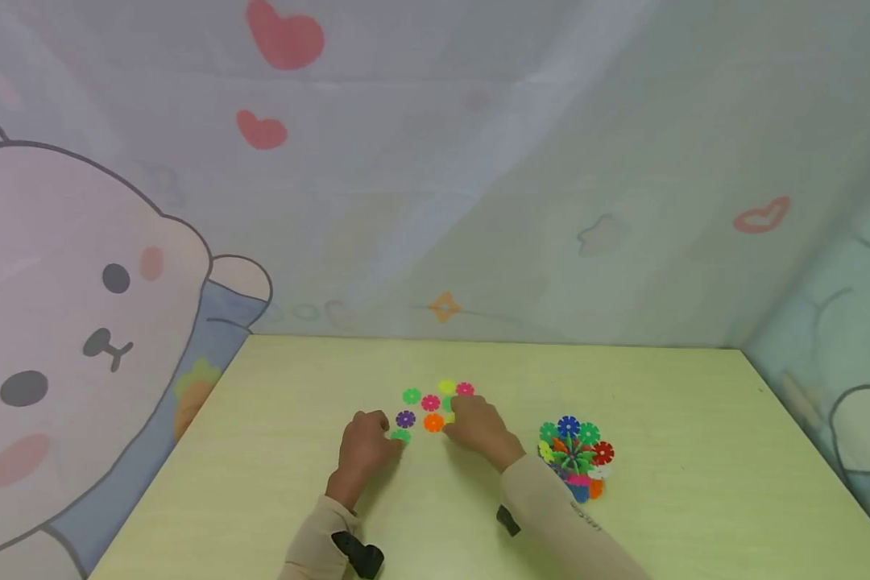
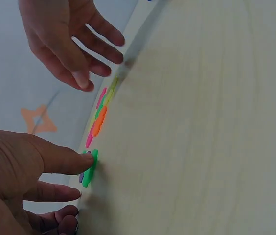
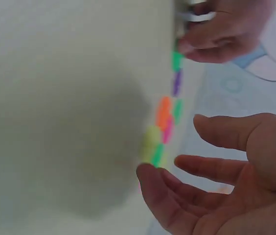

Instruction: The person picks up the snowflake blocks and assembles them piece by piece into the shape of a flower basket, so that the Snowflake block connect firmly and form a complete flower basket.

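Note:
Flat, notched plastic snowflake discs lie in a small group on the table. My left hand (image 1: 365, 447) is at the group's near left side. Its thumb touches or overlaps a green disc (image 2: 90, 169), with the fingers a little apart from it. A purple disc (image 1: 405, 419) lies just beyond. My right hand (image 1: 481, 427) is over the group's right side, fingers loosely spread and nothing visible between them. Near it lie an orange disc (image 1: 433, 423) and a pink disc (image 1: 431, 403); it partly hides a green and a yellow disc.
Right of my right forearm sits a cluster of joined multicoloured discs (image 1: 576, 459). The pale wooden table (image 1: 696, 451) ends at a printed cloth backdrop (image 1: 435, 201). Black straps with small devices (image 1: 358, 556) sit on the sleeves.

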{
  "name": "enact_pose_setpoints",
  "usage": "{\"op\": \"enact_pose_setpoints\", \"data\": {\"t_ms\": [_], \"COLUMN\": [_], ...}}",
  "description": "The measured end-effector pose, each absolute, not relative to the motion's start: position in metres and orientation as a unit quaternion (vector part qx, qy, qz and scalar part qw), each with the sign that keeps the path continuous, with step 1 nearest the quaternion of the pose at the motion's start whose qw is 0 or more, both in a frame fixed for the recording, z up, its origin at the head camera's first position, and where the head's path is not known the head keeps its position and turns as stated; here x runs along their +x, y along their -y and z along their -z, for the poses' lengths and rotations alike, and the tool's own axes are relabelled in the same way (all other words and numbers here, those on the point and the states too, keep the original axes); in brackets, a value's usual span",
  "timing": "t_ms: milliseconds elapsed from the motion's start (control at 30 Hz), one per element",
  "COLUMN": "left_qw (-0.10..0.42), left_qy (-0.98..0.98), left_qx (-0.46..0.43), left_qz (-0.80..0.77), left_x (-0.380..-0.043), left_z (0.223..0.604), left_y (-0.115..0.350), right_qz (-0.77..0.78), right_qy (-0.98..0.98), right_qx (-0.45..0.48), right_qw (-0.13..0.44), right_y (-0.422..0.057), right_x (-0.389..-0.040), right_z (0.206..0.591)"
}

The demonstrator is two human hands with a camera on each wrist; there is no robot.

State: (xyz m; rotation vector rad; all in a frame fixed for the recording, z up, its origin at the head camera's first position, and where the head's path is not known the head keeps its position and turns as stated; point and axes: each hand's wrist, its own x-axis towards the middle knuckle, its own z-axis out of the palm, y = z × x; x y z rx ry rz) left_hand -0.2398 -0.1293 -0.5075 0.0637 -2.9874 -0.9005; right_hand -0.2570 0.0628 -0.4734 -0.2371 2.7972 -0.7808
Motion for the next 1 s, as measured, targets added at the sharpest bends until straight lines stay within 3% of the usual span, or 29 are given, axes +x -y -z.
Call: {"op": "enact_pose_setpoints", "data": {"t_ms": [333, 567, 1000], "left_qw": [0.015, 0.007, -0.013], "left_qy": [0.958, 0.96, 0.953], "left_qx": [0.03, 0.036, 0.008], "left_qz": [0.286, 0.276, 0.301], "left_x": [-0.241, -0.242, -0.245], "left_z": [0.509, 0.51, 0.508], "left_y": [0.122, 0.123, 0.125], "right_qz": [0.262, 0.288, 0.344], "right_qy": [-0.961, -0.952, -0.934], "right_qx": [-0.023, -0.032, -0.059], "right_qw": [0.085, 0.098, 0.071], "right_y": [-0.051, -0.051, -0.056], "right_x": [-0.274, -0.271, -0.262], "right_z": [0.512, 0.51, 0.506]}}
